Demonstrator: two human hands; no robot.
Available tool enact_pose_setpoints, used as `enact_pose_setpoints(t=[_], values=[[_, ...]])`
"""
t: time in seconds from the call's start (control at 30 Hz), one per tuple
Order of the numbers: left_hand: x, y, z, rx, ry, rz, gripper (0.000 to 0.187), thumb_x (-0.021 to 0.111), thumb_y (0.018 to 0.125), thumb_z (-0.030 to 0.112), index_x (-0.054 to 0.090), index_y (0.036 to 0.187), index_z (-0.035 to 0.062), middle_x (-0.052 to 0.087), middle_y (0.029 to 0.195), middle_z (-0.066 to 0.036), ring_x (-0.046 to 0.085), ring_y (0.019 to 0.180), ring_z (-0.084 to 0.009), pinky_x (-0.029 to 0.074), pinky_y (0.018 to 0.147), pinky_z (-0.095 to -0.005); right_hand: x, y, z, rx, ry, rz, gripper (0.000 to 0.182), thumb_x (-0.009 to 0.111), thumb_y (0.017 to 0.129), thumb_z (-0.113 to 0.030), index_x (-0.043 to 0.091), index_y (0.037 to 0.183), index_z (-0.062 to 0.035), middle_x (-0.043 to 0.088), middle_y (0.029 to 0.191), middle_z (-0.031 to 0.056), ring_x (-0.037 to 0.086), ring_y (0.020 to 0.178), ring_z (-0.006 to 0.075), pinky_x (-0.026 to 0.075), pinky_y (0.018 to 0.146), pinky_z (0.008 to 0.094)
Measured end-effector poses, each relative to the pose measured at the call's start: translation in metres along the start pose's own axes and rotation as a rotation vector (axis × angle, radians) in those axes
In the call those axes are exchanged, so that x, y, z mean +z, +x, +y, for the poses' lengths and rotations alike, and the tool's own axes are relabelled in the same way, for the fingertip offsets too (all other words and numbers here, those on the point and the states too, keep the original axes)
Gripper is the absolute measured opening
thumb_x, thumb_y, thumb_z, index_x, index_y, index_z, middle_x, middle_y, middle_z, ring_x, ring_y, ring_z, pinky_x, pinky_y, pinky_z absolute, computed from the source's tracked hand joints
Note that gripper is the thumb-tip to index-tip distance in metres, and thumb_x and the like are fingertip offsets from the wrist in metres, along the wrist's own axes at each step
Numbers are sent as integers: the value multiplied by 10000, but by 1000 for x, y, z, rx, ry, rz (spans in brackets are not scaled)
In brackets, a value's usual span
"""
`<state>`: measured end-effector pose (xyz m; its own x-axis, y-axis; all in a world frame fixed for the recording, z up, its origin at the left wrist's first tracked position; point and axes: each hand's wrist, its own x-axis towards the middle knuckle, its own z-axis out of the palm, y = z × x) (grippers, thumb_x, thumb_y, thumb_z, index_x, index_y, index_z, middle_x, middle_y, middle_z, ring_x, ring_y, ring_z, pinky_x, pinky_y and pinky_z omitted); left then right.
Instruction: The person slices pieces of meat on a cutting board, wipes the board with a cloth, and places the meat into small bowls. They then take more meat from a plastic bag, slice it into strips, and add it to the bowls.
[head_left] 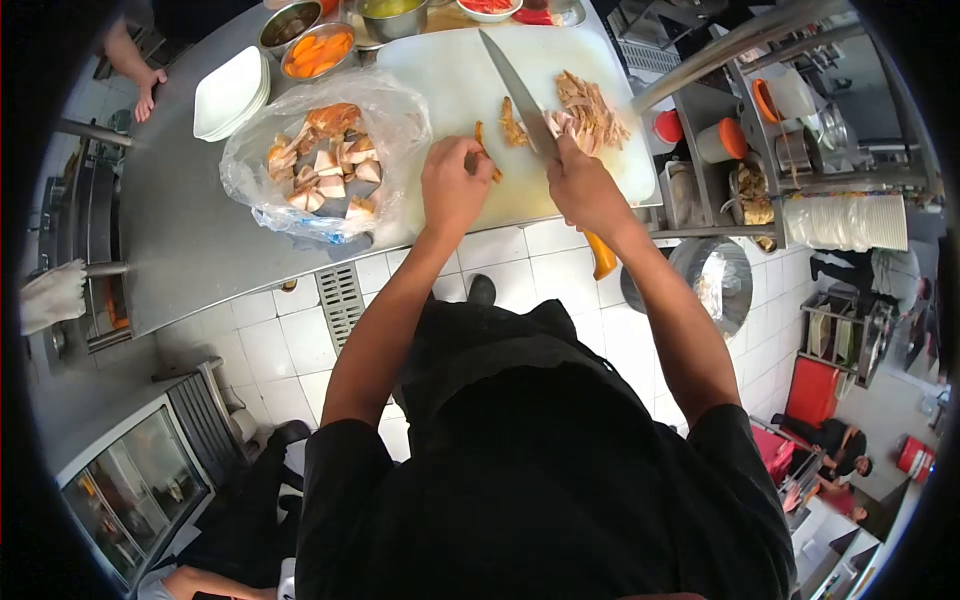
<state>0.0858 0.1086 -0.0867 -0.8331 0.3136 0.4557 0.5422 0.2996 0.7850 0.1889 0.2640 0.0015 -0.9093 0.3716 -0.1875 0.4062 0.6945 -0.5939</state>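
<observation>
Meat strip (487, 150) lies on the white cutting board (440, 70), pinned under the curled fingertips of the left hand (455, 185). Just right of it on the board, the right hand (585, 190) is closed around the orange handle of a long knife (515, 90), blade angled away over the board. A pile of cut meat (585, 110) sits right of the blade. Left of the board, a clear plastic bag (320, 160) holds more chunks. Slicing appears under way; the next cut likely calls for fingertips kept clear of the edge.
</observation>
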Motion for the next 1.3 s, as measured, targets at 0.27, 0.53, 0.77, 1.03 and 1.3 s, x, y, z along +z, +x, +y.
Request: enact_pose_setpoints(t=[0.27, 0.53, 0.77, 1.03, 1.3], values=[[-21, -3, -1, -263, -132, -96, 176, 708, 787, 66, 689, 952, 10, 684, 914, -153, 653, 887, -317, 520, 803, -433, -7, -47, -17, 119, 84, -99, 203, 484, 992, -142, 471, 1063, 48, 646, 805, 353, 641, 810, 540, 477, 780, 601], [-20, -5, 10, -187, 165, -169, 318, 744, 758, 85, 689, 1058, -4, 704, 922, -166, 683, 814, -312, 548, 774, -415, 1, -67, 0, 136, 123, -92, 200, 497, 998, -148, 471, 1071, 37, 648, 822, 351, 623, 854, 556, 454, 796, 616], [-27, -7, 6, -288, 86, -156, 217, 682, 769, 45, 722, 978, 1, 700, 905, -196, 687, 821, -356, 546, 782, -443, 5, -70, 0, 156, 122, -134, 211, 499, 1006, -161, 457, 1073, 35, 649, 825, 355, 620, 847, 558, 456, 790, 614], [-57, 18, 7, -190, 77, -653, 276, 711, 790, 74, 734, 1052, -10, 735, 866, -161, 706, 780, -277, 556, 756, -365, -5, -78, -4, 98, 91, -144, 198, 501, 1004, -154, 454, 1066, 28, 651, 817, 341, 625, 812, 546, 464, 759, 608], [-43, 32, -5, 130, 208, -347, 323, 778, 774, 117, 729, 1075, 13, 709, 999, -174, 674, 924, -338, 533, 846, -425, -5, -82, 13, 76, 0, -188, 184, 489, 1030, -171, 457, 1070, 7, 621, 656, 217, 611, 464, 309, 485, 455, 434]])
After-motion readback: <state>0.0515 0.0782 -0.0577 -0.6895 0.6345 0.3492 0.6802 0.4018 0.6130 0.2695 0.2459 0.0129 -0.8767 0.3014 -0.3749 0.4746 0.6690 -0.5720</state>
